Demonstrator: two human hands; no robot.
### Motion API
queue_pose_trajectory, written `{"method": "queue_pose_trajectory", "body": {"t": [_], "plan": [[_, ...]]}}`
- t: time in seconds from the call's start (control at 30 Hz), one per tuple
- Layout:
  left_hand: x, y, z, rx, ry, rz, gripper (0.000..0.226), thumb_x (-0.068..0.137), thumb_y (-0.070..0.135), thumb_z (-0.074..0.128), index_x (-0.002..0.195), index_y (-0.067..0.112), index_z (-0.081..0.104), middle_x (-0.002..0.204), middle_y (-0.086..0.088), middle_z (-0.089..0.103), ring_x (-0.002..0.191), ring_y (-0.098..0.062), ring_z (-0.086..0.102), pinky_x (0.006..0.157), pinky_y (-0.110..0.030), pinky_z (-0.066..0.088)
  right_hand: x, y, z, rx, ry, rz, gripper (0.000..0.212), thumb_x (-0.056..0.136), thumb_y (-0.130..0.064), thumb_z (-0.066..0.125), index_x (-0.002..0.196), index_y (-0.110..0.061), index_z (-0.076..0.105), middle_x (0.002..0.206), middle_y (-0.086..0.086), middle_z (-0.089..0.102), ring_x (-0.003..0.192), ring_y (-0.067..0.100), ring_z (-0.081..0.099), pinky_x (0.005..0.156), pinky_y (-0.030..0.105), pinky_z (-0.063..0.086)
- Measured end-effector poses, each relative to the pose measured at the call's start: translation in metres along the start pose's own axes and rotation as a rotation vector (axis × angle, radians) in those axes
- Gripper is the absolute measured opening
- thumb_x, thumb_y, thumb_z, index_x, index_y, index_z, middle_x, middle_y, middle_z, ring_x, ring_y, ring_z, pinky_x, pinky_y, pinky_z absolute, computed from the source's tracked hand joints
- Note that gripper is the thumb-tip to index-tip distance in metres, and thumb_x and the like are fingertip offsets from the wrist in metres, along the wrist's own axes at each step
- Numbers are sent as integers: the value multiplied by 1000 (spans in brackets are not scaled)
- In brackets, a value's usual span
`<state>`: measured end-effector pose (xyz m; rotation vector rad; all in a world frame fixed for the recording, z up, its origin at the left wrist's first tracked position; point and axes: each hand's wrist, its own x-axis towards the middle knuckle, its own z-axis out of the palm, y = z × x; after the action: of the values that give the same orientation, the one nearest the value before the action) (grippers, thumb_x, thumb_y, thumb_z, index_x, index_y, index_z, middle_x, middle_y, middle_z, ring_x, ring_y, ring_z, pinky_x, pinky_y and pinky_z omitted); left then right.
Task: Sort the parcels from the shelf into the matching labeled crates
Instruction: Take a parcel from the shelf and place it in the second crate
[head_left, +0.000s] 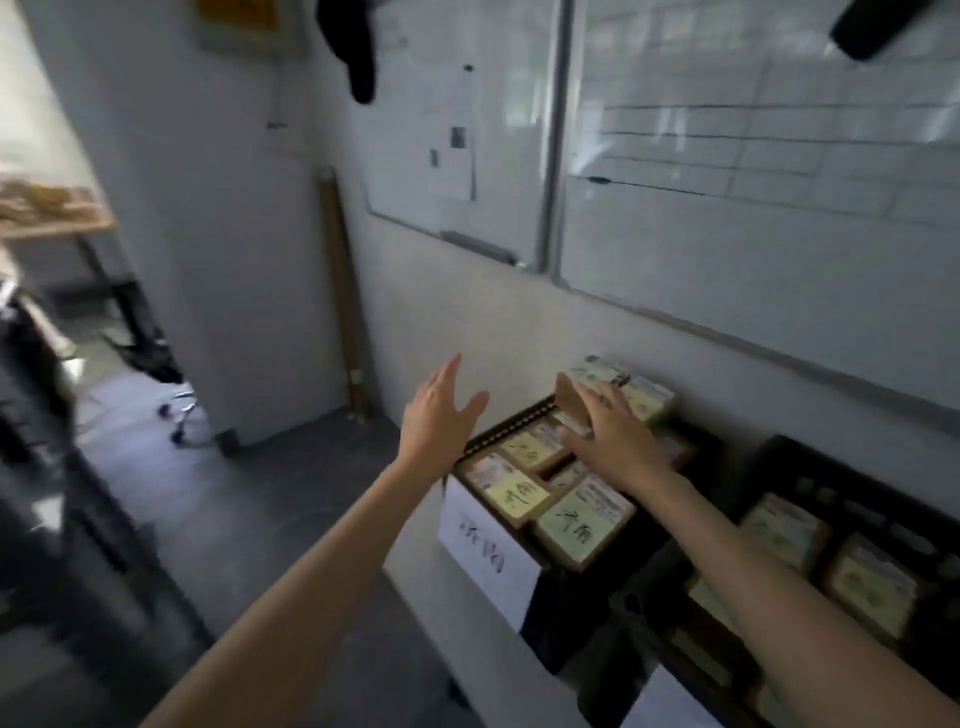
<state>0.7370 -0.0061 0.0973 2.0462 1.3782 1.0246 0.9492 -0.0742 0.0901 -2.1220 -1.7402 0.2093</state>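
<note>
Lower right, nearest: a second black plastic crate holds brown cardboard parcels bearing pale labels. Just beyond it stands a black plastic crate with a ridged rim; a white paper label with handwritten characters hangs on its near side. This crate is packed with flat brown parcels topped with yellow handwritten notes.

The left hand hovers above the crate's left edge, fingers spread, holding nothing. The right hand lies over the parcels, fingers extended against an upright brown cardboard parcel at the far end of the crate. Wall-mounted whiteboards hang behind.
</note>
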Motion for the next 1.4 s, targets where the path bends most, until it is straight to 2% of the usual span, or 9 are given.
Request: {"method": "queue_pose_trajectory", "body": {"t": [0.27, 0.43, 0.6, 0.7, 0.83, 0.97, 1.13, 1.23, 1.4], "plan": [[-123, -109, -222, 426, 357, -257, 82, 91, 56, 50, 153, 19, 12, 160, 4, 15, 148, -16, 8, 119, -39, 7, -16, -269, 77, 132, -123, -562, 75, 92, -47, 58, 155, -24, 22, 164, 8, -2, 150, 26, 13, 115, 40, 28], [-238, -157, -346, 480, 499, -542, 82, 93, 58, 41, 153, 22, -2, 162, -1, 0, 149, -19, -4, 118, -42, -5, -90, -428, 126, 210, -245, -882, 70, 93, -49, 56, 152, -26, 25, 163, 4, -2, 149, 30, 14, 115, 45, 26], [-361, -185, -452, 445, 724, -751, 84, 91, 59, 45, 154, 26, 0, 162, -3, 3, 148, -27, 4, 118, -47, 7, -189, -568, 179, 254, -397, -1149, 69, 95, -48, 54, 152, -27, 23, 164, 3, -5, 151, 26, 5, 119, 45, 21], [-434, -202, -512, 433, 844, -842, 87, 88, 63, 49, 153, 27, 4, 161, -6, 10, 147, -33, 12, 117, -52, 16, -258, -649, 206, 256, -492, -1262, 70, 94, -46, 55, 153, -27, 22, 164, 3, -5, 151, 24, 1, 120, 42, 19], [-530, -225, -589, 455, 950, -865, 86, 87, 60, 53, 153, 23, 13, 156, -4, 27, 143, -25, 25, 117, -51, 21, -350, -748, 237, 270, -584, -1390, 70, 95, -47, 53, 153, -25, 21, 164, 6, -4, 150, 25, 1, 120, 42, 17], [-606, -238, -654, 465, 1015, -963, 82, 90, 52, 55, 153, 21, 12, 158, -3, 22, 145, -24, 18, 119, -44, 15, -433, -830, 262, 285, -652, -1490, 73, 94, -51, 53, 153, -25, 19, 164, 4, -5, 151, 27, 3, 119, 46, 21], [-680, -262, -710, 411, 1127, -1003, 88, 75, 77, 53, 142, 23, 34, 141, -13, 49, 130, -34, 44, 109, -57, 33, -518, -906, 287, 309, -662, -1563, 73, 93, -51, 55, 153, -26, 21, 163, 2, -11, 149, 30, 11, 116, 46, 27], [-712, -274, -736, 446, 1151, -1052, 80, 89, 50, 58, 152, 21, 17, 151, -3, 36, 142, -27, 28, 119, -47, 13, -555, -947, 302, 315, -715, -1624, 74, 92, -53, 54, 153, -27, 21, 163, 3, -7, 149, 31, 13, 116, 49, 28], [-759, -315, -779, 460, 1216, -1072, 76, 92, 42, 59, 152, 21, 17, 152, 1, 35, 138, -22, 32, 116, -37, 12, -604, -1015, 339, 344, -826, -1656, 73, 91, -46, 59, 152, -30, 22, 163, 2, -1, 147, 30, 21, 113, 46, 31]]}}
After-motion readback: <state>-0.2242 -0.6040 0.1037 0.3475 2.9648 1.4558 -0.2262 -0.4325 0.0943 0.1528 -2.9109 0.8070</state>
